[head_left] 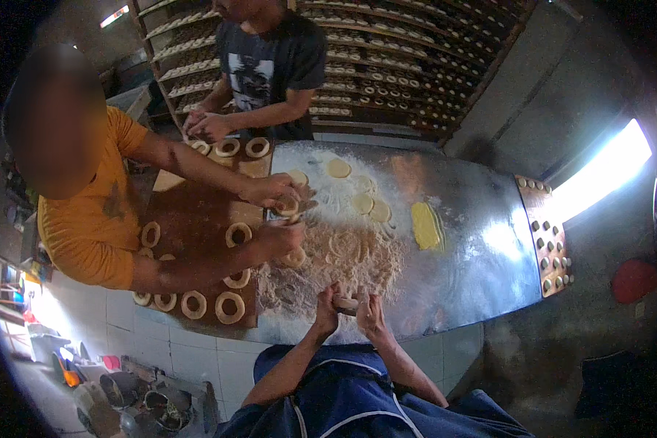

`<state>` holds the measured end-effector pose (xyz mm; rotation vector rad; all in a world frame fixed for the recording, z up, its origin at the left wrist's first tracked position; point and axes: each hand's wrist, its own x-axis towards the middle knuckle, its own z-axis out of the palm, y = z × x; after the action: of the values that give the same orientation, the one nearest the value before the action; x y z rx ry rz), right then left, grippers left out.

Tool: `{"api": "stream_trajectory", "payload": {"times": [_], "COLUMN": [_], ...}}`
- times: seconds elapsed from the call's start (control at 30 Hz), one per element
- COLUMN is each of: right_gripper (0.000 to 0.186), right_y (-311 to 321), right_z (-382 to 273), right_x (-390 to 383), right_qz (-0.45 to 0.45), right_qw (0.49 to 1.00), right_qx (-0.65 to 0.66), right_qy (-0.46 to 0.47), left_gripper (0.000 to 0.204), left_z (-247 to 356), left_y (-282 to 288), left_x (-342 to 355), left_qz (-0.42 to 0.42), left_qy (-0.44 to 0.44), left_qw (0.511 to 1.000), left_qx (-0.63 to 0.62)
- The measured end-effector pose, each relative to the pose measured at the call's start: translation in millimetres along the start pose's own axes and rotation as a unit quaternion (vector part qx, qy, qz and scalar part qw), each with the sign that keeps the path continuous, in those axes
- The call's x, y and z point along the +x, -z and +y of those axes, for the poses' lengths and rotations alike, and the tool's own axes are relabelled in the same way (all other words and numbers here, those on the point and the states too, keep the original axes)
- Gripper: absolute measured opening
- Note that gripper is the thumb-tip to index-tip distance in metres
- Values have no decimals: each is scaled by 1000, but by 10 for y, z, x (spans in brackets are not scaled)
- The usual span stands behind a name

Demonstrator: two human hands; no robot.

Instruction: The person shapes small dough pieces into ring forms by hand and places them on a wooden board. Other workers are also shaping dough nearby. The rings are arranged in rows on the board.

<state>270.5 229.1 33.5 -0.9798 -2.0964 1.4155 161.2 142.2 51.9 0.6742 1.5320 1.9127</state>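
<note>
Between my left hand and my right hand is a piece of dough, held by its two ends above the near edge of the metal table. The fingers of both hands are closed on it, and part of it is hidden by them. Just beyond my hands lies a heap of crumbly flour. Flat dough discs rest farther off on the floured surface. A yellow slab of fat lies to the right of the flour.
At the left, a person in an orange shirt reaches across a wooden board with dough rings and handles dough. Another person in a dark shirt stands at the far side. Racks full of dough pieces stand behind. A smaller board holds several pieces at right.
</note>
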Motion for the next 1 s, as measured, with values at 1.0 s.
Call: {"api": "stream_trajectory", "payload": {"times": [1.0], "right_gripper": [39], "right_y": [-1900], "right_z": [-1514], "right_x": [856], "right_qz": [-271], "right_qw": [927], "right_qx": [254], "right_qy": [51], "left_gripper": [37], "left_z": [405], "left_y": [2327], "left_x": [530], "left_qz": [290], "left_qy": [68], "left_qw": [939], "left_qx": [-171]}}
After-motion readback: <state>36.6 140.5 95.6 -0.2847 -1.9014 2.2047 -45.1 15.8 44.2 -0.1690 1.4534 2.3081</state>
